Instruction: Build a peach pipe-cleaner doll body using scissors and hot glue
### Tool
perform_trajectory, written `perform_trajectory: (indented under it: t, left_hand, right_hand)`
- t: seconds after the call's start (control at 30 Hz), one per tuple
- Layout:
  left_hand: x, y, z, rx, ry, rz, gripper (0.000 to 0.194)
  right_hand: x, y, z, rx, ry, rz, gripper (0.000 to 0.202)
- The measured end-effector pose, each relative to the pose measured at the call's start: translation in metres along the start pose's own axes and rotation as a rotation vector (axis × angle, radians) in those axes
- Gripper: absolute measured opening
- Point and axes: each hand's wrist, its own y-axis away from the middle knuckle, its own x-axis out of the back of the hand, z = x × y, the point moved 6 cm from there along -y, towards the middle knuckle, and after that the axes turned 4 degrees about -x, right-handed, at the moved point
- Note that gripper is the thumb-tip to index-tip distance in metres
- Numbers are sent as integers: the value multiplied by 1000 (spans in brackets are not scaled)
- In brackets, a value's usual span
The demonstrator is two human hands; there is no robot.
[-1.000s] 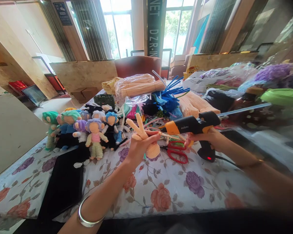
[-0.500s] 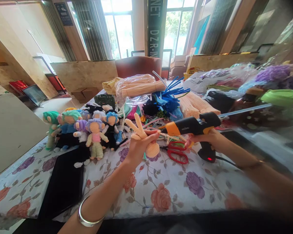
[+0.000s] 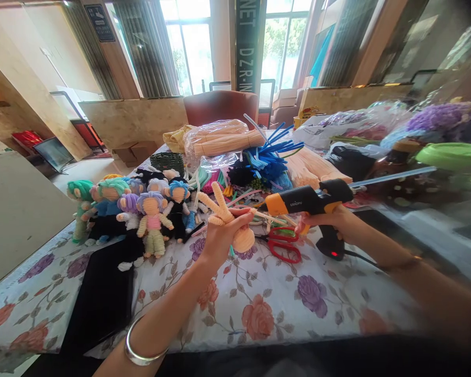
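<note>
My left hand (image 3: 222, 235) is closed round a peach doll body (image 3: 243, 240), its round end below the fingers and two thin limbs sticking up. My right hand (image 3: 325, 222) grips a black and orange glue gun (image 3: 298, 200), a clear glue stick (image 3: 396, 176) poking out of its back. The gun's nozzle points left, close to my left fingertips. Between them a thin peach strip runs toward my right fingers; which of them holds it I cannot tell. Red-handled scissors (image 3: 284, 245) lie just beneath the gun.
Several finished yarn dolls (image 3: 153, 222) stand at the left behind a black tablet-like slab (image 3: 102, 293). Bundles of peach stems (image 3: 227, 139) and blue stems (image 3: 272, 157) are piled at the back. Plastic bags and a green lid (image 3: 451, 153) sit at the right.
The glue gun's nozzle has drawn slightly away from the left fingertips, and more of the thin peach strip shows below it. Both hands keep their hold.
</note>
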Motion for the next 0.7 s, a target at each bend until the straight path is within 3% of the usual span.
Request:
perform_trajectory:
  t: [0.13, 0.3, 0.47, 0.63, 0.7]
  left_hand:
    - [4, -1, 0, 6, -3, 54, 16]
    - [5, -2, -2, 9, -9, 50, 18]
    - [4, -1, -2, 5, 3, 41, 17]
    - [1, -1, -1, 7, 17, 4, 17]
    - [0, 0, -1, 7, 19, -16, 17]
  right_hand:
    - [11, 1, -6, -36, -108, 167, 13]
    - [46, 5, -14, -56, -64, 366, 10]
    - [75, 2, -5, -112, 205, 356, 19]
    - [64, -8, 5, -113, 269, 271, 27]
    - [60, -12, 9, -103, 240, 299, 32]
